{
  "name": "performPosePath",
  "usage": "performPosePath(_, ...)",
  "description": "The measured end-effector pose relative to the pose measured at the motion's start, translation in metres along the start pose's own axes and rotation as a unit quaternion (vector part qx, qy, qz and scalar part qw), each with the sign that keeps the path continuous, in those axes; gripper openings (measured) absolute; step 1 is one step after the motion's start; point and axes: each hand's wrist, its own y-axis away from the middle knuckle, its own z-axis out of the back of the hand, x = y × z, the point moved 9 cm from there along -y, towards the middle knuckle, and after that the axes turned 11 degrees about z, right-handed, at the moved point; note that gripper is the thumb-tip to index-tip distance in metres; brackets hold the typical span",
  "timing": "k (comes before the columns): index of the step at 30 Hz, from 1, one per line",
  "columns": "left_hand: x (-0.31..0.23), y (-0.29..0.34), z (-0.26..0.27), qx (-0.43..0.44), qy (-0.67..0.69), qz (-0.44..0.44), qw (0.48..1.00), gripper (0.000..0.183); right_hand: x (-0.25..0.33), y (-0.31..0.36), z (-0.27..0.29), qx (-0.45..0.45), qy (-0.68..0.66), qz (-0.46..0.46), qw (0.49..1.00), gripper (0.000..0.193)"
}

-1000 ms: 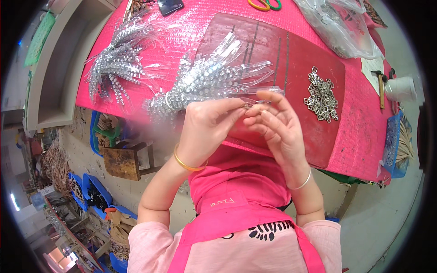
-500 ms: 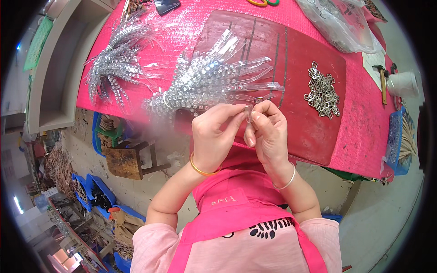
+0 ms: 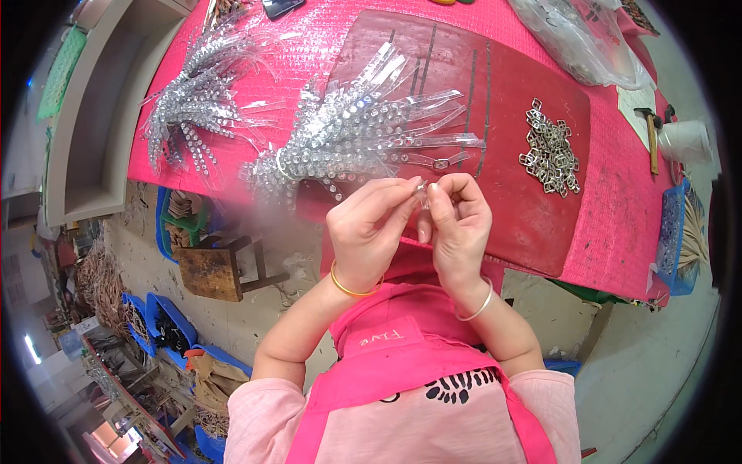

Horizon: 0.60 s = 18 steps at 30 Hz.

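My left hand (image 3: pixel 371 220) and my right hand (image 3: pixel 461 224) meet above the near edge of the red mat, both closed in a pinch. Between their fingertips is a short clear plastic strap (image 3: pixel 425 200), mostly hidden by the fingers. A small shiny metal bit, perhaps a buckle, shows at the left fingertips. Just beyond the hands lies a bundle of clear straps with round rhinestones (image 3: pixel 340 143), tied with a white band (image 3: pixel 281 164). One strap of it carries a metal buckle (image 3: pixel 441 163). To the right, loose silver buckles (image 3: pixel 550 151) form a pile on the mat.
The red mat (image 3: pixel 518 224) rests on a pink-covered table (image 3: pixel 610 201). A second strap bundle (image 3: pixel 193 97) lies at left. A plastic bag (image 3: pixel 580 42), a hammer (image 3: pixel 651 143), a white tub (image 3: pixel 686 142) and a blue basket (image 3: pixel 675 240) stand along the right. A wooden stool (image 3: pixel 210 272) is at lower left.
Both hands stay together and have shifted only slightly. My right fingers have turned a little, and the metal bit now shows at the left fingertips. The buckled strap on the mat is less covered.
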Motion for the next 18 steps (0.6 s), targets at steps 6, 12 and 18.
performPosePath(6, -0.009, 0.002, -0.001, 0.008, -0.051, -0.071, 0.996, 0.017, 0.003, 0.004, 0.001, 0.002, 0.035, 0.048, 0.998, 0.015)
performPosePath(12, -0.007, 0.004, -0.003, 0.001, -0.069, -0.078, 0.995, 0.019, 0.006, 0.006, -0.002, 0.006, 0.053, 0.068, 0.996, 0.014)
performPosePath(18, -0.015, 0.009, -0.006, 0.017, -0.113, -0.16, 0.981, 0.021, 0.006, 0.005, -0.001, 0.028, 0.053, 0.07, 0.996, 0.016)
